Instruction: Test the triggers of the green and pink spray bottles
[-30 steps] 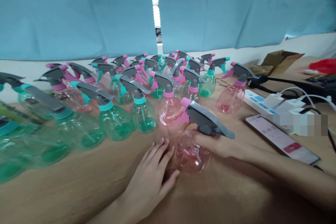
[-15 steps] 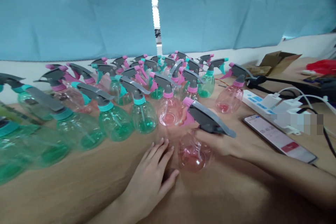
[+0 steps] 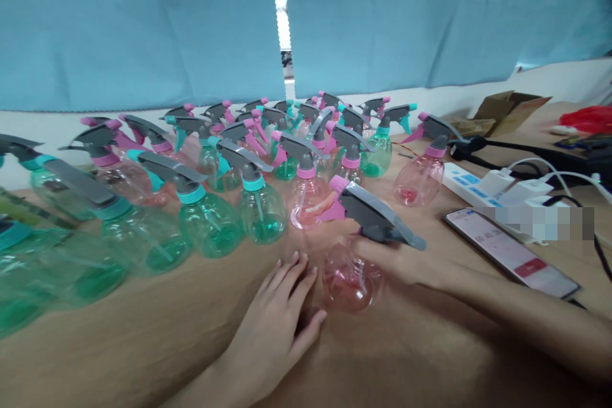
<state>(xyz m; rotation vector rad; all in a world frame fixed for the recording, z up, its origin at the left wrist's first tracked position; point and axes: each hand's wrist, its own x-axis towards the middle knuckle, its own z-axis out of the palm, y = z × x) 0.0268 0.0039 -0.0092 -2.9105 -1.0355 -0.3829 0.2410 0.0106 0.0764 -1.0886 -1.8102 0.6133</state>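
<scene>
We grip one pink spray bottle [image 3: 351,287] round its neck with our right hand [image 3: 404,261], left of the one phone [image 3: 511,252]. Our left hand [image 3: 275,315], farther left of the phone, lies flat on the bench [image 3: 182,338]. Beyond the phone is one power strip [image 3: 466,183]; the other bottles [image 3: 261,213] overlap too much to count.

Brown tabletop [image 3: 157,331] bears green spray bottles [image 3: 213,223] at nine o'clock, pink and green bottles [image 3: 306,194] from ten to one, cardboard box [image 3: 511,113] at two, power strip [image 3: 463,182] and phone [image 3: 511,254] at three, left hand [image 3: 270,325] at six.
</scene>
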